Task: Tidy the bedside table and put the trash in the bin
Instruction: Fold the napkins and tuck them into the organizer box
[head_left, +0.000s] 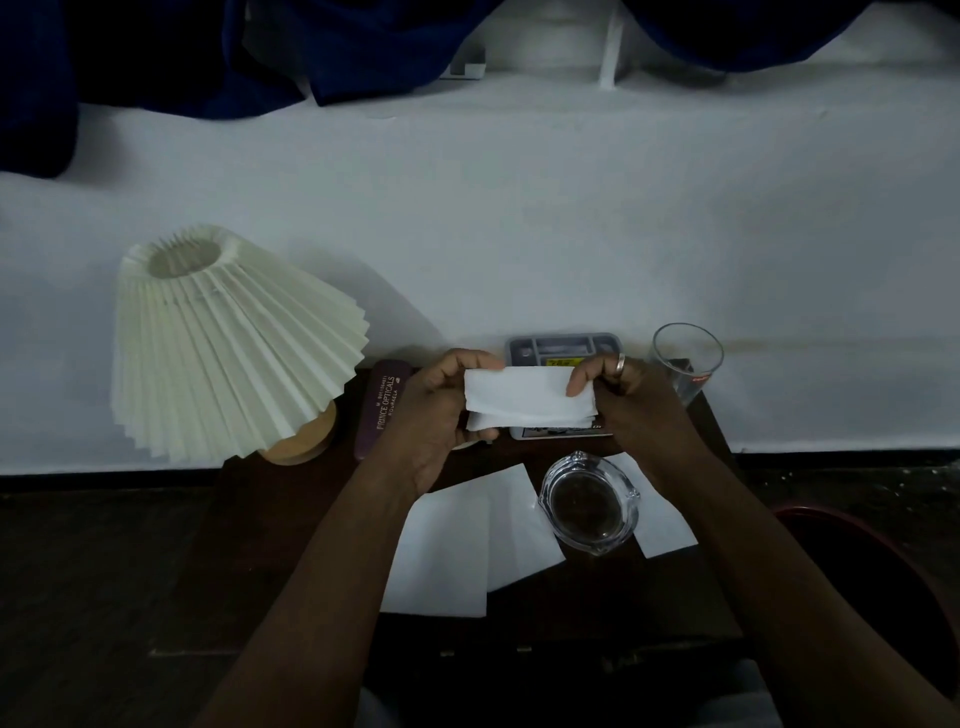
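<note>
— White folded tissue sits above the dark desk, pinched at both ends: my left hand grip clamped on its nine o'clock edge, my right hand on the three o'clock edge.

— What's crowding you?

— Glass ashtray at six o'clock on loose papers; pleated lamp and glasses case at nine; tumbler at two; grey tray behind, partly hidden.

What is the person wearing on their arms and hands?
Both forearms are bare, with no sleeves, gloves or watch showing. The left hand wears nothing. The right hand has one thin metal ring on a finger. No other markings are visible in the dim light.
</note>
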